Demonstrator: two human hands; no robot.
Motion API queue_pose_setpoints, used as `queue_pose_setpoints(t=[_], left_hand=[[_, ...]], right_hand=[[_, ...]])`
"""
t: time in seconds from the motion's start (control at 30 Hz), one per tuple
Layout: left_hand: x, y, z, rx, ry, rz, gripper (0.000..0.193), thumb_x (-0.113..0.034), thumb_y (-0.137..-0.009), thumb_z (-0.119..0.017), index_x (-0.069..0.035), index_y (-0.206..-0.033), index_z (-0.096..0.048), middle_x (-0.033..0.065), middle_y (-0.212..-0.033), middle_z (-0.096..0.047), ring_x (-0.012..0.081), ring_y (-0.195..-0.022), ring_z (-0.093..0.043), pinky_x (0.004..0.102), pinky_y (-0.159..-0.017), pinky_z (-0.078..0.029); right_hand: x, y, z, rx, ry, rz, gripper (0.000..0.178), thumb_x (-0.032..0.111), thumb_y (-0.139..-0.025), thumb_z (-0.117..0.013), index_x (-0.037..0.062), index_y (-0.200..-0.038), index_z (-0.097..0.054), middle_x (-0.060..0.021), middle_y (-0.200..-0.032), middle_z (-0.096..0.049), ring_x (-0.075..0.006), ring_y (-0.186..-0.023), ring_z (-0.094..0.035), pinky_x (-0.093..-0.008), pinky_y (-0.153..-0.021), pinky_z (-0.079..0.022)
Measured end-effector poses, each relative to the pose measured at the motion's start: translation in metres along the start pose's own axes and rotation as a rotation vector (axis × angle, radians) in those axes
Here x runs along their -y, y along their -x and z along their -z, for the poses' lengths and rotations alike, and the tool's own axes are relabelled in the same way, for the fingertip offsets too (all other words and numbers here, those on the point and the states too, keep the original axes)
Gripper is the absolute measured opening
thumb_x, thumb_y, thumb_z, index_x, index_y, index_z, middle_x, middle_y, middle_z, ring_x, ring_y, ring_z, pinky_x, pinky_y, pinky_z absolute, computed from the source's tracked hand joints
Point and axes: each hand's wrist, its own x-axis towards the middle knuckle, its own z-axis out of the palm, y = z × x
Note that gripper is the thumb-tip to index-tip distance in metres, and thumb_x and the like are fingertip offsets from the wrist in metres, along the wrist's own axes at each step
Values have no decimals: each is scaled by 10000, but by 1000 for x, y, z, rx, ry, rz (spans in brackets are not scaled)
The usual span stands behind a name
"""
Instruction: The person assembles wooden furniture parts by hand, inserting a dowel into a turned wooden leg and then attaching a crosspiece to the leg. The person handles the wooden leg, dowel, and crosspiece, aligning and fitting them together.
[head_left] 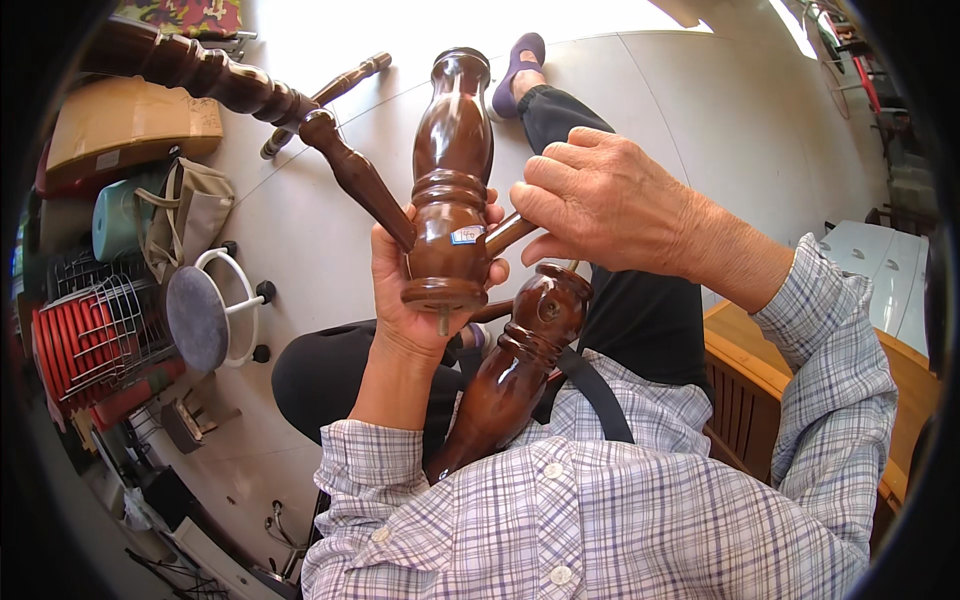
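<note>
My left hand (400,315) is wrapped from below around a dark brown turned wooden post (453,140), which stands roughly upright with a small label and a metal bolt at its lower end. A turned spindle (362,185) joins the post's left side. On the right side, a short wooden rod (508,234) sticks out, its outer end between the bent fingers of my right hand (620,205). Just below that hand, a second turned post (505,385) leans across my lap, with a round hole near its top.
At upper left, the spindle meets a longer turned piece (235,85), with another turned leg (350,78) beyond. A round grey stool (198,318), a beige bag (185,215) and a wire rack (95,330) stand left. Wooden furniture (745,345) is at my right.
</note>
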Motion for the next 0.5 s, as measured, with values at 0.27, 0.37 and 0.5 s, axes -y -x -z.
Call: queue_pose_setpoints(t=[0.27,0.37,0.5], left_hand=[[3,3,3,-15,-15,39,721,-552,-977,-580,44,-1378,-521,240,-1196,-678,407,-874,-727,463,-707,-674],[2,0,2,-30,28,85,703,-548,-988,-575,27,-1391,-521,250,-1224,-679,414,-985,-724,503,-745,-670],[1,0,0,-17,74,122,683,-524,-1000,-577,25,-1402,-518,259,-1226,-681,416,-1076,-710,535,-817,-653]], right_hand=[[-2,-15,20,372,-461,-142,553,533,-973,-645,-16,-933,-693,-132,-689,-692,-264,-686,-744,-362,-663,-620],[0,-13,20,383,-469,-153,568,533,-995,-621,-23,-913,-704,-135,-672,-692,-274,-676,-742,-372,-649,-614],[3,-25,38,547,-482,-185,575,531,-1012,-606,-15,-897,-744,-144,-680,-700,-283,-663,-740,-391,-616,-602]])
